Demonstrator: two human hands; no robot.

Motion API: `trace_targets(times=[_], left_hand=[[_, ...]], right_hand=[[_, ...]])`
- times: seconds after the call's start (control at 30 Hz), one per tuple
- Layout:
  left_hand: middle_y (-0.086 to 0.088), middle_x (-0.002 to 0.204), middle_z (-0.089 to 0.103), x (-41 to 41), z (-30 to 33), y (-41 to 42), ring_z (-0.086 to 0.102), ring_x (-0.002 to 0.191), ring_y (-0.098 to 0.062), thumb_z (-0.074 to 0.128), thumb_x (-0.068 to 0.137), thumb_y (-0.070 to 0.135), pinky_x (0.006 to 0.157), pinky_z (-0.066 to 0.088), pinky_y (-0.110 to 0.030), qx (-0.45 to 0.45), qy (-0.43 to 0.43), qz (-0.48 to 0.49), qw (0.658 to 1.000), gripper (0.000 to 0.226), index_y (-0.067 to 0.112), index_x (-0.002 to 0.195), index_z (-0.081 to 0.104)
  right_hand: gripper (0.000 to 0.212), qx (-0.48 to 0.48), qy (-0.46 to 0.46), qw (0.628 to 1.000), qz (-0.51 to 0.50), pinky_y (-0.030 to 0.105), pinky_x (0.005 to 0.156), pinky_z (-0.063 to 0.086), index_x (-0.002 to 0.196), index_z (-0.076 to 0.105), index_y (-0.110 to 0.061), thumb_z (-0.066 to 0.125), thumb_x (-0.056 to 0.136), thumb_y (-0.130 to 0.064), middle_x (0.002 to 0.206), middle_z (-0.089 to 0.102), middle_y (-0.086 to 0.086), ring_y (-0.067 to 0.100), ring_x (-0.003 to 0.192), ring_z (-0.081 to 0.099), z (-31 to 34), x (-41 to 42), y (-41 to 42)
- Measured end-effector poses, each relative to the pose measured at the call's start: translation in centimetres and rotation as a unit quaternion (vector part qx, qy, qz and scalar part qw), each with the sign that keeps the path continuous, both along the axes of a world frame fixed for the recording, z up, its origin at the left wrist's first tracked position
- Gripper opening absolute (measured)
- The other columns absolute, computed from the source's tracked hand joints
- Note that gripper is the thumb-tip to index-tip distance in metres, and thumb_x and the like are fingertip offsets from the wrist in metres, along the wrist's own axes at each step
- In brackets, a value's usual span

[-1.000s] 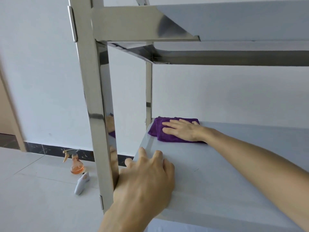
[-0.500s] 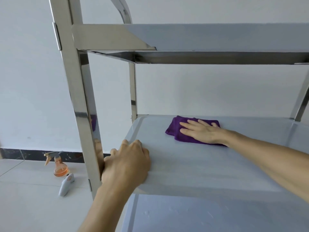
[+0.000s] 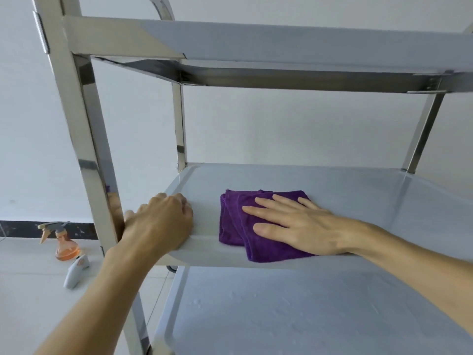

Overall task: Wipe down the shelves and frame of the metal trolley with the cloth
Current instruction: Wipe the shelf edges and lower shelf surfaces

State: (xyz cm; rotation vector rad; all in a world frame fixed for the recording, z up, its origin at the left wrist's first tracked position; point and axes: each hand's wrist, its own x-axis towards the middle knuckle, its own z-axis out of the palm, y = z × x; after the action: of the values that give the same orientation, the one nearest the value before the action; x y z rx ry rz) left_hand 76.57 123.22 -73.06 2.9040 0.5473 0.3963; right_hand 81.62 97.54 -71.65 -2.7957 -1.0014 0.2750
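Right hand (image 3: 294,224) flat, fingers straight and slightly spread, pressing folded purple cloth (image 3: 256,226) onto middle shelf (image 3: 358,201) of trolley (image 3: 76,124). Cloth near shelf's front edge, fingertips pointing toward 9 o'clock. Left hand (image 3: 161,224) at 9 o'clock from cloth, fingers curled over shelf's front-left corner, gripping it beside front post. Lower shelf (image 3: 307,316) at 6 o'clock. Spray bottle (image 3: 62,242) and small white bottle (image 3: 75,274) on floor at 8 o'clock.

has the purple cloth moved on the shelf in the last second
Yes. The cloth, under the right hand, has slid from the back left corner by the rear post toward the front edge of the middle shelf.
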Motion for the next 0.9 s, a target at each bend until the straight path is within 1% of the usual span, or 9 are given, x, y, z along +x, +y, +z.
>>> trace_targets(times=[0.07, 0.2, 0.3, 0.37, 0.43, 0.53, 0.7, 0.8, 0.9], left_hand=[[0.000, 0.144, 0.047, 0.6, 0.7, -0.9, 0.045, 0.129, -0.027, 0.037, 0.102, 0.039, 0.102, 0.034, -0.051, 0.054, -0.020, -0.039, 0.998, 0.037, 0.030, 0.133, 0.054], [0.005, 0.148, 0.047, 1.5, 1.2, -3.9, 0.048, 0.129, -0.021, 0.037, 0.103, 0.031, 0.104, 0.036, -0.040, -0.033, -0.103, -0.145, 0.983, 0.039, 0.028, 0.140, 0.047], [0.004, 0.142, 0.053, 1.9, -0.3, -4.0, 0.049, 0.127, -0.020, 0.030, 0.104, 0.034, 0.103, 0.035, -0.035, -0.038, -0.043, -0.161, 0.985, 0.037, 0.027, 0.135, 0.050], [0.009, 0.148, 0.048, 2.0, -0.6, -3.4, 0.044, 0.134, -0.017, 0.027, 0.104, 0.037, 0.109, 0.032, -0.033, -0.039, -0.017, -0.162, 0.986, 0.041, 0.033, 0.140, 0.046], [0.017, 0.151, 0.042, 1.8, -0.6, -3.3, 0.036, 0.139, -0.011, 0.023, 0.104, 0.041, 0.114, 0.024, -0.030, -0.023, -0.017, -0.173, 0.985, 0.044, 0.039, 0.144, 0.040], [0.022, 0.142, 0.047, 1.7, -0.6, -3.6, 0.037, 0.133, -0.006, 0.019, 0.103, 0.044, 0.110, 0.022, -0.025, 0.002, -0.018, -0.189, 0.982, 0.043, 0.041, 0.136, 0.046], [0.016, 0.149, 0.041, 1.8, -0.6, -4.2, 0.028, 0.144, -0.013, 0.005, 0.100, 0.042, 0.119, 0.020, -0.036, 0.032, 0.007, -0.181, 0.983, 0.053, 0.038, 0.136, 0.043], [0.015, 0.138, 0.049, 2.0, -0.5, -4.3, 0.038, 0.135, -0.017, -0.013, 0.084, 0.045, 0.114, 0.027, -0.037, 0.060, 0.025, -0.176, 0.982, 0.073, 0.035, 0.125, 0.047], [0.010, 0.116, 0.053, 2.8, -0.2, -4.5, 0.046, 0.118, -0.023, 0.006, 0.099, 0.038, 0.109, 0.031, -0.046, 0.055, 0.044, -0.153, 0.986, 0.039, 0.028, 0.106, 0.043]], right_hand=[[0.057, 0.002, 0.001, 1.000, -0.004, 0.048, 0.122, -0.011, 0.142, 0.007, -0.070, 0.017, 0.086, -0.081, 0.159, -0.004, -0.035, -0.003, 0.148, -0.014, 0.0, 0.0, 0.0], [0.058, 0.016, -0.006, 1.000, 0.001, 0.048, 0.122, -0.011, 0.142, 0.007, -0.070, 0.017, 0.086, -0.082, 0.159, -0.002, -0.035, -0.003, 0.149, -0.012, -0.5, 0.4, 0.1], [0.060, 0.026, -0.005, 1.000, 0.016, 0.043, 0.121, -0.010, 0.136, 0.006, -0.076, 0.014, 0.078, -0.088, 0.157, -0.001, -0.039, -0.007, 0.147, -0.012, -0.6, 1.5, -0.8], [0.059, 0.018, -0.008, 1.000, 0.022, 0.039, 0.120, -0.008, 0.133, 0.005, -0.079, 0.014, 0.075, -0.090, 0.156, 0.000, -0.040, -0.009, 0.146, -0.011, -0.6, 3.0, -1.7], [0.057, 0.004, -0.014, 1.000, 0.003, 0.041, 0.121, -0.008, 0.132, 0.006, -0.080, 0.015, 0.077, -0.090, 0.157, 0.001, -0.039, -0.008, 0.147, -0.009, -0.4, 5.4, -2.9], [0.056, -0.012, -0.020, 0.998, -0.058, 0.047, 0.123, -0.005, 0.136, 0.009, -0.076, 0.015, 0.082, -0.086, 0.160, 0.002, -0.034, -0.003, 0.149, -0.007, -0.1, 10.3, -4.1], [0.062, -0.023, -0.048, 0.984, -0.170, 0.054, 0.121, -0.004, 0.147, 0.010, -0.062, 0.013, 0.088, -0.080, 0.164, 0.003, -0.023, 0.009, 0.153, -0.003, -0.1, 17.6, -2.5], [0.064, -0.031, -0.047, 0.976, -0.209, 0.058, 0.120, -0.004, 0.150, 0.006, -0.058, 0.013, 0.090, -0.078, 0.165, -0.001, -0.019, 0.015, 0.154, -0.005, 0.0, 19.8, 0.0], [0.065, -0.031, -0.037, 0.973, -0.226, 0.062, 0.118, -0.005, 0.151, 0.004, -0.055, 0.013, 0.091, -0.077, 0.166, -0.004, -0.017, 0.020, 0.154, -0.008, 0.0, 20.4, 1.9]])
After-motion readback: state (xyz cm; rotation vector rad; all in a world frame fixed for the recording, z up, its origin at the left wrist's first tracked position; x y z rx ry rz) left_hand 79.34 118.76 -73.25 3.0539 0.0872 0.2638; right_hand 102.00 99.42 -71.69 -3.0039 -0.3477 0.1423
